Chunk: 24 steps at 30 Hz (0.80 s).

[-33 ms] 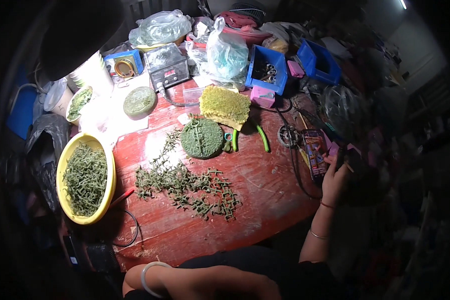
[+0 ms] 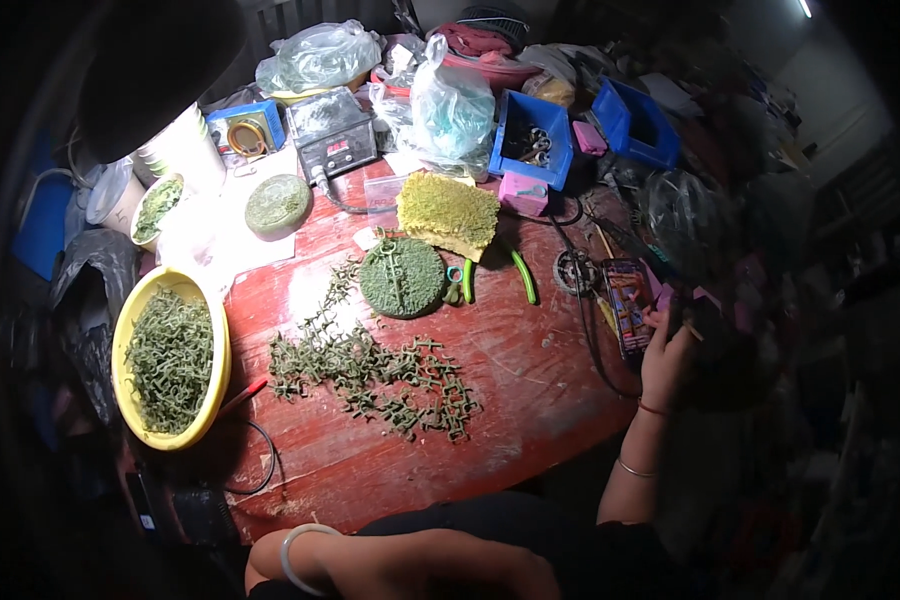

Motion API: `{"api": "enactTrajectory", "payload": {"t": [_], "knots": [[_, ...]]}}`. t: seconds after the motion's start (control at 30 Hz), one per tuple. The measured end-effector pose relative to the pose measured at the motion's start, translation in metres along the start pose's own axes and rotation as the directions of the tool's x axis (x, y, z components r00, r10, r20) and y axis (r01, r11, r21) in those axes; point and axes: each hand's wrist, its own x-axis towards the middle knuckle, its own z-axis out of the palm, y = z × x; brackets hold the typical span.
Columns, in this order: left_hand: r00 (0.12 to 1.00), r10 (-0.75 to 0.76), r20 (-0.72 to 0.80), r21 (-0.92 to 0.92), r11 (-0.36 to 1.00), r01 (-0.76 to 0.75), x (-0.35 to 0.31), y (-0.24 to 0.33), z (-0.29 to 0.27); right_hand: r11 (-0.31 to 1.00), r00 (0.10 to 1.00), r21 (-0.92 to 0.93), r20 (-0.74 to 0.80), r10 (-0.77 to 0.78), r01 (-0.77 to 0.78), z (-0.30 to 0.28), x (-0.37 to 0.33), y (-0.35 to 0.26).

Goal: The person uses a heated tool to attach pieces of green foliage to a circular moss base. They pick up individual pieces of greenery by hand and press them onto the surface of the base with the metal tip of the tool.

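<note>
My right hand point(image 2: 663, 355) is at the right side of the table, next to a phone point(image 2: 625, 305) with a lit, colourful screen. Its fingers are curled around something dark that I cannot make out, and a small pale tip shows beside them. My left arm, with a pale bangle point(image 2: 292, 560), lies bent along the lower edge; the fingers of my left hand are hidden. Many small green twisted wax-like pieces point(image 2: 370, 375) are spread over the middle of the table. Behind them a round green textured disc point(image 2: 403, 278) bears a short row of such pieces.
A yellow basin point(image 2: 222, 350) of similar pieces stands left. A yellow-green sponge point(image 2: 450, 212), green-handled pliers point(image 2: 523, 277), a control box point(image 2: 335, 140) and blue bins point(image 2: 560, 165) stand farther back. Cables point(image 2: 595, 350) run near the phone. A red-handled tool point(image 2: 247, 393) lies beside the basin.
</note>
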Motion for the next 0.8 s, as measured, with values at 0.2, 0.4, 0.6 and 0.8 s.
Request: {"api": "enactTrajectory", "payload": {"t": [0.2, 0.4, 0.6, 0.8], "knots": [[0.845, -0.033, -0.533, 0.229, 0.956, 0.181, -0.025, 0.030, -0.004, 0.948, 0.946, -0.007, -0.068, -0.317, 0.317, 0.008, 0.003, 0.017], [0.278, 0.492, -0.825, 0.539, 0.537, 0.649, -0.077, 0.010, -0.065, 0.971, 0.940, -0.012, -0.249, -0.235, 0.240, 0.004, 0.003, 0.027], [0.513, 0.683, -0.520, 0.516, -0.227, 0.826, -0.100, 0.008, -0.098, 0.983, 0.957, 0.054, -0.244, -0.158, 0.176, 0.004, -0.002, 0.016], [0.492, 0.673, -0.552, 0.480, -0.226, 0.848, -0.098, 0.006, -0.097, 0.981, 0.956, 0.013, -0.228, -0.185, 0.193, 0.010, -0.002, 0.023]]}}
